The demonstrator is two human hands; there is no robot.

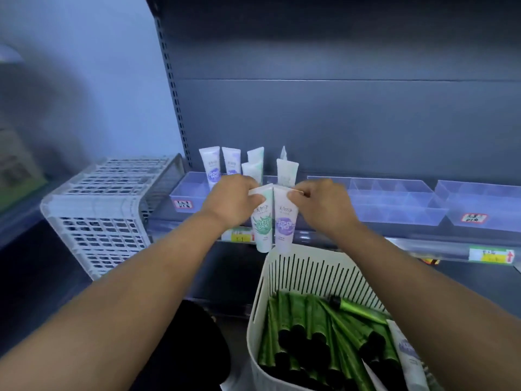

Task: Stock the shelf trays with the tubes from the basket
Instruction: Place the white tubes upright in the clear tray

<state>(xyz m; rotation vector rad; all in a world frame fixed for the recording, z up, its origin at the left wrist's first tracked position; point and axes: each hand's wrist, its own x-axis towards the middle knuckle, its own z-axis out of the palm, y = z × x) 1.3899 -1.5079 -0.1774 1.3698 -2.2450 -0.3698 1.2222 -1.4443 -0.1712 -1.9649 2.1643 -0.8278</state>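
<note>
Both hands were raised in front of the shelf, each pinching one tube by its flat crimped end. The left hand (231, 203) held a green-printed tube (263, 221) and the right hand (324, 206) a purple-printed tube (284, 221); the two tubes hung side by side, touching or nearly so, long axes upright with caps pointing down. They hung just in front of the shelf's front edge, above the far rim of the white basket (284, 263), not yet over any compartment.

Behind the hands, the clear shelf tray (186, 190) at the shelf's left end already held several tubes (210, 167) standing upright toward its back edge. Its front compartments looked unfilled, though the hands hid part of them. Further trays (394, 198) sat to the right along the shelf.

Judging by this, each tube needed to travel forward and slightly down, kept vertical; the left hand lay nearer the partly stocked tray. More dark green tubes (310, 328) remained lying in the basket.
</note>
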